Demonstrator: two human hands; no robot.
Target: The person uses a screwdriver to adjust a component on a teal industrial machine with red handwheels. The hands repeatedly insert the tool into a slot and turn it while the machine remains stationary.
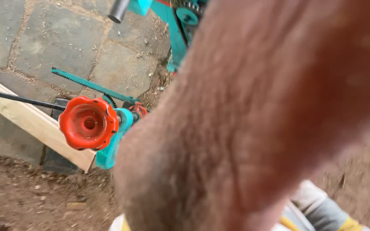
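Filling most of the view, a bare forearm (253,128) hides the hand; its grip cannot be told. It could snag the round red plastic handwheel (88,122) just beside it.

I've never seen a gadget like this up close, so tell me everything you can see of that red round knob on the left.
The red knob is a round handwheel with a scalloped, lobed rim, a dished face and a small hole at its centre. It looks like moulded plastic, slightly dusty. It faces the camera, mounted on a teal bracket of the machine, above a pale wooden plank. A thin dark rod runs off to its left. A bare forearm passes close beside it; no hand shows touching it.
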